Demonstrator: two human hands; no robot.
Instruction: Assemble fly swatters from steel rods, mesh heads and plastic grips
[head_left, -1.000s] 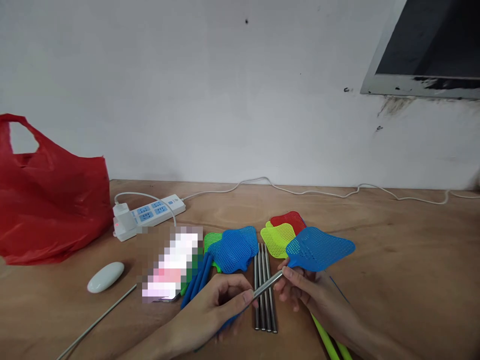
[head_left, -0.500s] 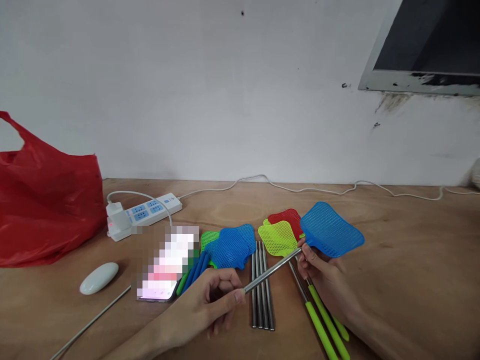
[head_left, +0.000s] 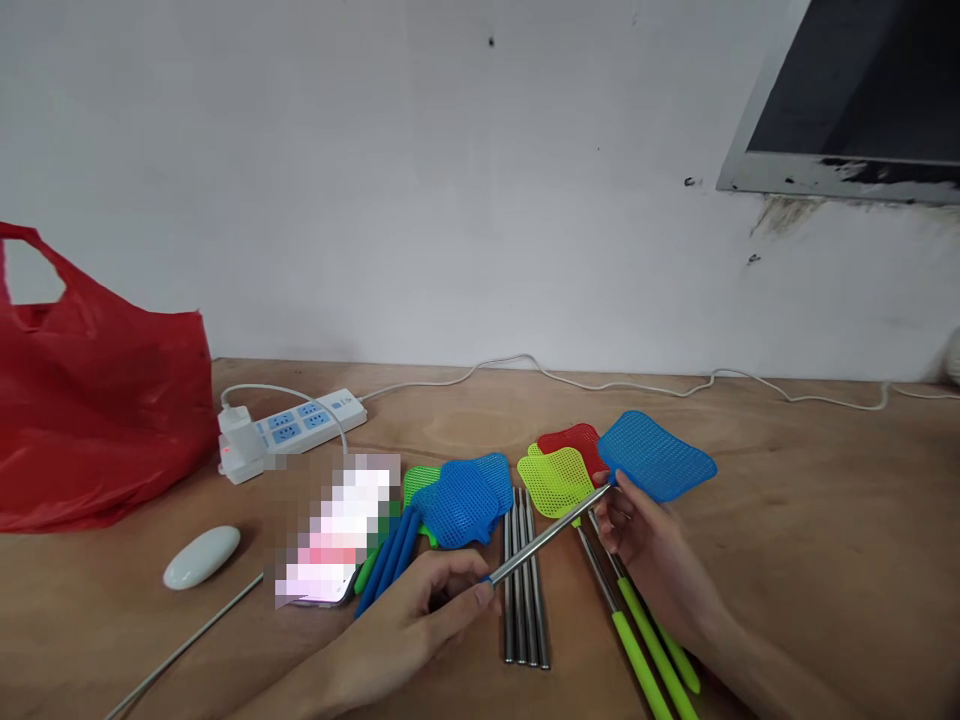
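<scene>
My left hand [head_left: 431, 620] is closed round the blue grip end of a fly swatter, whose steel rod [head_left: 547, 538] runs up to the right. My right hand [head_left: 649, 550] pinches the neck just below its blue mesh head [head_left: 656, 455], held a little above the table. Under it lie yellow-green [head_left: 555, 480] and red [head_left: 574, 440] swatter heads, with yellow-green handles [head_left: 645, 660] running toward me. Several bare steel rods [head_left: 523, 590] lie side by side between my hands.
Blue swatter heads [head_left: 465, 495] and blue handles [head_left: 390, 560] lie left of the rods, beside a phone [head_left: 330, 545]. Further left are a white oval object [head_left: 201, 556], a power strip [head_left: 289, 425] with a cable, a red plastic bag [head_left: 97, 400] and a loose rod [head_left: 187, 645].
The steel rod has lengthened between my hands. My right hand carried the blue head up and to the right; my left hand stayed near the table, gripping the handle.
</scene>
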